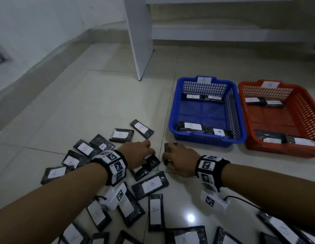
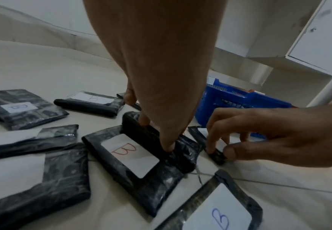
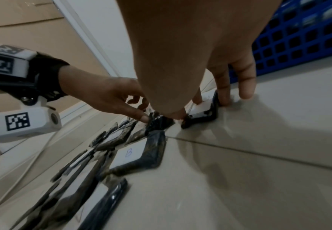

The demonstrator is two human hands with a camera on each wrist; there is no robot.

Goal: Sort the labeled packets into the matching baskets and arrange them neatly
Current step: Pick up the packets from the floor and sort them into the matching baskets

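Observation:
My left hand (image 1: 148,154) pinches a black packet (image 1: 153,162) between thumb and fingers. In the left wrist view this packet (image 2: 185,155) stands tilted on top of a packet with a red B label (image 2: 129,154), and its own label is hidden. My right hand (image 1: 168,155) grips another black packet (image 1: 169,146) just right of it, tipped up on its edge (image 3: 202,118) on the floor; the letter cannot be read. The blue basket marked A (image 1: 173,120) and the red basket marked B (image 1: 244,110) stand to the right, each holding packets at its near and far ends.
Several loose black packets labelled A or B lie on the tiled floor around and below my hands, such as a B packet (image 1: 150,184) and an A packet (image 1: 155,211). A white cabinet panel (image 1: 140,41) stands behind, with a wall at the left.

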